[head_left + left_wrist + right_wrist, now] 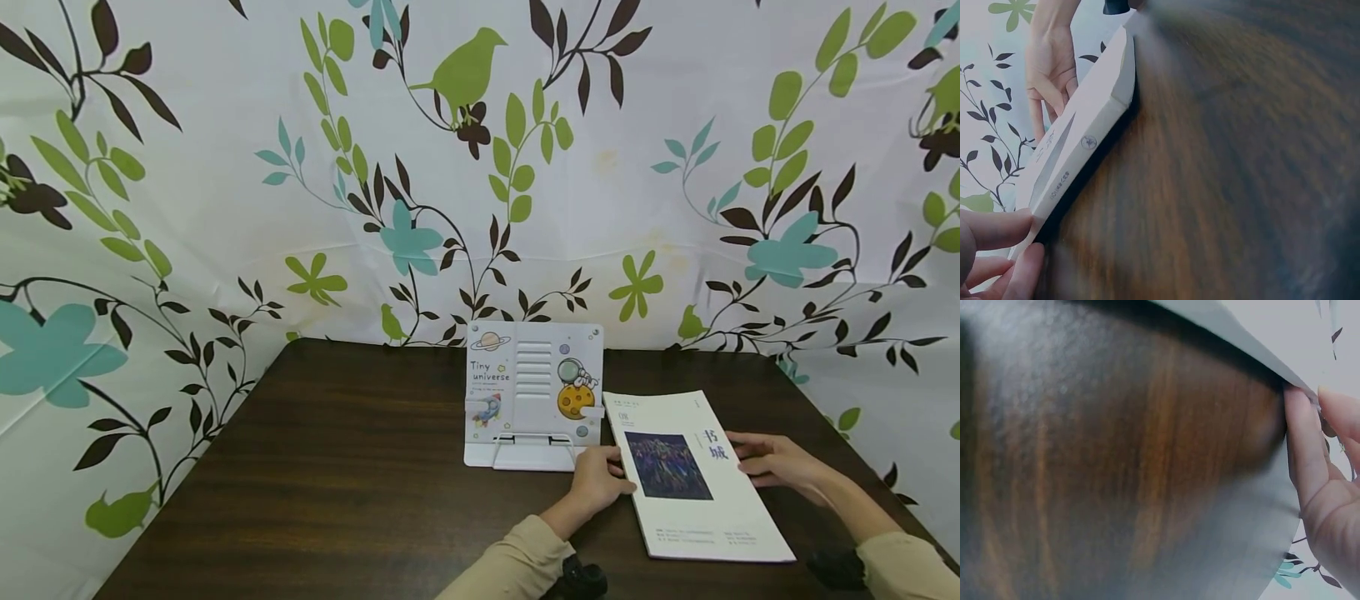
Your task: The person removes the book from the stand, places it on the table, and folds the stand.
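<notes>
A white paperback book (pixel 675 517) with a dark square picture on its cover lies slanted near the table's right side. My left hand (pixel 596 479) pinches its left edge; in the left wrist view the thumb is over the spine (pixel 1089 142) and the fingers are beneath. On the opposite edge, my right hand (pixel 783 467) holds the book between thumb and fingers. The right wrist view has those fingers (pixel 1307 437) at the book's underside, close over the wood. A white book stand (pixel 534 392) printed with planets and an astronaut stands upright just left of the book.
The dark wooden table (pixel 337 467) reaches back to a wall cloth (pixel 225 167) patterned with leaves, birds and flowers. Small clips jut from the stand's sides, and a wire support (pixel 534 457) sits at its foot. Black wrist devices (pixel 581 577) sit by the sleeves.
</notes>
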Motion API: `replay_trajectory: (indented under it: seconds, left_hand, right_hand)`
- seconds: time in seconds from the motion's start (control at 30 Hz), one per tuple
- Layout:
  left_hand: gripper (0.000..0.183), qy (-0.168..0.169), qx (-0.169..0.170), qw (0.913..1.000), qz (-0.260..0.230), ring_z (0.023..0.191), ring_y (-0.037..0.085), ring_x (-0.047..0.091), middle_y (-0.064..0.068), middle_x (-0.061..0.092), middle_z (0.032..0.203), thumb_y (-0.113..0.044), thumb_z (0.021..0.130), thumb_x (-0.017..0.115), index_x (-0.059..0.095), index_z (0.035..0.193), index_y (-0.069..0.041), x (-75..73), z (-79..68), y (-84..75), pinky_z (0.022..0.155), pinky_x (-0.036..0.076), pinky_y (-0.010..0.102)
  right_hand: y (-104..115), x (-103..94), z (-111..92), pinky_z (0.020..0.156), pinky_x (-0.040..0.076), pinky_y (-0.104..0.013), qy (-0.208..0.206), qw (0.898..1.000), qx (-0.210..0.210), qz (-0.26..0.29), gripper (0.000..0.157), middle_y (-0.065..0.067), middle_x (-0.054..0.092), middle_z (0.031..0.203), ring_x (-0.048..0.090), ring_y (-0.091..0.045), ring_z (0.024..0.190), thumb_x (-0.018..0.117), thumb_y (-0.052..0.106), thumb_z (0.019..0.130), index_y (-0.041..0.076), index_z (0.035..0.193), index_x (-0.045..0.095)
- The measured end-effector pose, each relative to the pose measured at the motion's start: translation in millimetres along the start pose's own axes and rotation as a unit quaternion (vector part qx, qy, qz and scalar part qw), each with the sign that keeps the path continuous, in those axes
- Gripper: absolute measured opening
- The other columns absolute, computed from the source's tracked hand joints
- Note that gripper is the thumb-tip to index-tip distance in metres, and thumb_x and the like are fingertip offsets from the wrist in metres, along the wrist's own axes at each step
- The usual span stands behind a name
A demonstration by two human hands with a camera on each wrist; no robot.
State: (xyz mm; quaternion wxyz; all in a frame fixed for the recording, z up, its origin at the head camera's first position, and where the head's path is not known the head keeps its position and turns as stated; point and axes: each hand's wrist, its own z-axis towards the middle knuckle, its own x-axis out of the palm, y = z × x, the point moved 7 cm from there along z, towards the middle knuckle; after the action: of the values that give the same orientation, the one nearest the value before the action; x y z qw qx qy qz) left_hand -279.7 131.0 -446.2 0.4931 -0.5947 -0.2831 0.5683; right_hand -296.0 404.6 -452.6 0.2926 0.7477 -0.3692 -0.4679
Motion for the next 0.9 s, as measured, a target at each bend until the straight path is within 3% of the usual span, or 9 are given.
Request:
replay_trajectory:
  seconds: [0.13, 0.37, 0.73, 0.9]
  left_hand:
    - [0.046, 0.007, 0.002, 0.9998, 0.02, 0.065, 0.005, 0.062, 0.007, 0.067, 0.089, 0.0, 0.062, 0.079, 0.064, 0.105, 0.006, -0.2, 1.0, -0.1, 0.057, 0.045, 0.012]
    - [0.051, 0.019, 0.02, 0.9984, 0.049, 0.059, 0.003, 0.06, 0.008, 0.067, 0.075, 0.0, 0.06, 0.081, 0.063, 0.106, 0.009, -1.8, 1.8, -3.6, 0.056, 0.044, 0.011]
    - [0.051, 0.075, 0.006, 0.9961, 0.046, 0.071, 0.008, 0.064, 0.012, 0.067, 0.099, 0.003, 0.061, 0.079, 0.062, 0.108, 0.007, -4.2, 2.2, -2.3, 0.058, 0.048, 0.013]
    - [0.049, 0.08, 0.007, 0.9953, 0.055, 0.075, 0.009, 0.061, 0.009, 0.066, 0.096, 0.0, 0.063, 0.079, 0.062, 0.108, 0.005, -11.6, -0.5, -7.3, 0.063, 0.047, 0.014]
  right_hand:
    - [0.9, -0.8, 0.9, 0.073, 0.051, -0.041, -0.002, 1.0, 0.002, -0.007, 0.068, -0.024, 0.05, 0.109, 0.057, -0.023, 0.083, 0.057, 0.004, 0.084, -0.011, 0.137, 0.018]
    - [3.2, -0.6, 0.9, 0.073, 0.051, -0.04, 0.002, 0.999, -0.009, -0.034, 0.07, -0.022, 0.05, 0.106, 0.055, -0.022, 0.083, 0.061, 0.005, 0.081, -0.014, 0.135, 0.022]
    - [16.4, -8.8, 4.3, 0.076, 0.05, -0.045, 0.015, 0.997, -0.001, -0.076, 0.057, -0.017, 0.058, 0.1, 0.058, -0.026, 0.09, 0.056, 0.011, 0.086, -0.018, 0.128, 0.032]
    - [26.1, -12.3, 4.3, 0.076, 0.05, -0.044, 0.0, 0.997, -0.012, -0.077, 0.057, -0.02, 0.058, 0.104, 0.058, -0.027, 0.091, 0.055, 0.012, 0.086, -0.018, 0.128, 0.031]
